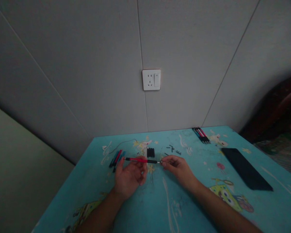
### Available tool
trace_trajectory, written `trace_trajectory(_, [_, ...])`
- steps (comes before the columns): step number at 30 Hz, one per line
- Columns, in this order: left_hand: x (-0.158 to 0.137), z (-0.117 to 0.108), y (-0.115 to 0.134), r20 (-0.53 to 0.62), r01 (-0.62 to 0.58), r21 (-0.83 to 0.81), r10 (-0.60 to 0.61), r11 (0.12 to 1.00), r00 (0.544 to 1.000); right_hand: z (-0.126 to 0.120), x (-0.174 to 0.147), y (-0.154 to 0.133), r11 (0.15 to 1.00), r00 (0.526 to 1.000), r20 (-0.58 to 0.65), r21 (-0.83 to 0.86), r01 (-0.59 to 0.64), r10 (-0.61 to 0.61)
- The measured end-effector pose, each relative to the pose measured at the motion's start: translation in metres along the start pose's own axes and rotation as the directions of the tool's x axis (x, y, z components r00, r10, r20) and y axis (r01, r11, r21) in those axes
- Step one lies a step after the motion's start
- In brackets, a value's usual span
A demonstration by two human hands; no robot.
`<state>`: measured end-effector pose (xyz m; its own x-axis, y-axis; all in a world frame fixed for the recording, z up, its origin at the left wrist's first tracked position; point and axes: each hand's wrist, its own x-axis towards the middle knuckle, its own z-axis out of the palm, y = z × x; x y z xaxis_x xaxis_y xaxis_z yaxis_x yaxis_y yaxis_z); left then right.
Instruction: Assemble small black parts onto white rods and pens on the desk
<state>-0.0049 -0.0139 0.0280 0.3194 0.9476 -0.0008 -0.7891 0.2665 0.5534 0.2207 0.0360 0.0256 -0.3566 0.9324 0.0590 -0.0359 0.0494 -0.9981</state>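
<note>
Turquoise cartoon-print tabletop (pixel 184 207) pushed against a grey panelled wall (pixel 87 64); one white wall socket with switch (pixel 151 79) above the far edge. Dim light.

Left to right:
- Loose pen barrels (pixel 116 158), red/blue/black, about 3–4, near far-left edge; exact count unclear.
- Left hand (pixel 129 176): grip closed around the red end of one red-and-black pen (pixel 142 160), held level just above the tabletop, mid-width, nearer the far edge than the near one.
- One cluster of black caps (pixel 150 152) just behind the pen; count not readable.
- Right hand (pixel 176 166): fingertips pinched shut on the pen's tip end.
- Few small black parts (pixel 173 149) scattered behind the right hand.
- One bundle of pens (pixel 201 134), roughly 4, at the far edge right of centre.
- One black phone (pixel 246 168), flat, near the right edge.
</note>
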Motion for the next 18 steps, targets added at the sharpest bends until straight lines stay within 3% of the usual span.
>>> trace_trajectory(11, [-0.0005, -0.0001, -0.0032, 0.111, 0.021, 0.063, -0.028, 0.998, 0.993, 0.0056, -0.0048, -0.0002, 0.999, 1.000, 0.019, -0.034, 0.004, -0.003])
trace_trajectory(18, [-0.0013, -0.0016, -0.0047, 0.119, 0.045, 0.079, -0.054, 0.996, 0.991, 0.0069, -0.0071, 0.0046, 0.970, 0.997, 0.036, -0.231, 0.073, -0.067])
